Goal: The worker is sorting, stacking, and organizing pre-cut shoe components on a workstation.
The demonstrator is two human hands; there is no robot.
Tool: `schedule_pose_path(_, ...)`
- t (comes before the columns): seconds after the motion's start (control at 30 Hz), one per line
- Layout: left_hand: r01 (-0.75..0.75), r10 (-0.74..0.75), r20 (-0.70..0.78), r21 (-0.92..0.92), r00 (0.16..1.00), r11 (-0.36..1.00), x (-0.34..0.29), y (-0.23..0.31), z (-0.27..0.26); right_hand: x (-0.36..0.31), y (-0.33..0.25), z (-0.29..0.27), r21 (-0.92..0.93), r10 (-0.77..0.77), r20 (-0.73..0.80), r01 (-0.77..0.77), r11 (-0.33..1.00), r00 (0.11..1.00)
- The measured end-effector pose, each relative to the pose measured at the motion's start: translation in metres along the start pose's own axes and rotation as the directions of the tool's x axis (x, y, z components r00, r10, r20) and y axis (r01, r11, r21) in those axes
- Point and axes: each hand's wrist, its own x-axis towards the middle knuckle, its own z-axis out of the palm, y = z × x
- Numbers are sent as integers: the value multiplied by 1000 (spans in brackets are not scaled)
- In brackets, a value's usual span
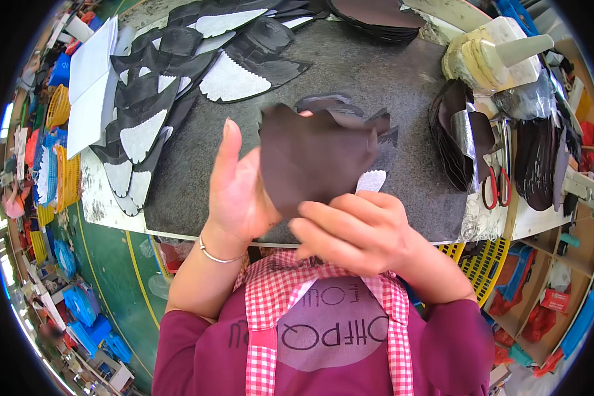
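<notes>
A dark brown leather-like piece (317,158), slightly blurred, is held up in front of me over the dark work mat. My left hand (237,188) supports it from the left, thumb raised and apart, with the other fingers hidden behind the piece. At its lower right edge my right hand (360,231) is closed, fingers curled against the material. Just beyond it, partly covered, lie dark cut pieces (327,101) and one with a white scalloped patch (371,180).
Dark pieces with white patches (145,135) overlap along the left and back of the mat (376,72). Right of it stand a folded brown stack (452,135), red-handled scissors (498,185) and a white-nozzled pot (488,56). White paper (92,86) lies at the left edge.
</notes>
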Motion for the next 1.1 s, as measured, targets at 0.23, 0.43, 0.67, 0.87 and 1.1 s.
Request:
schedule_pose_path(0.23,-82,87,-55,86,995,993,-3,19,-1,-52,15,4,-168,373,224,-341,925,900)
schedule_pose_path(0.43,-83,99,-96,154,990,985,1,7,19,-50,27,8,344,596,125,-598,724,793)
schedule_pose_path(0.67,-52,61,-74,110,995,993,3,-6,5,-38,39,12,926,722,309,-23,-377,619)
schedule_pose_path(0.87,-223,317,-86,540,945,812,0,-8,-3,-50,39,14,989,861,118,20,-147,495)
schedule_pose_path(1.1,-387,364,498,858,787,-339,-9,2,-12,-59,37,-4,888,832,-141,-303,346,537)
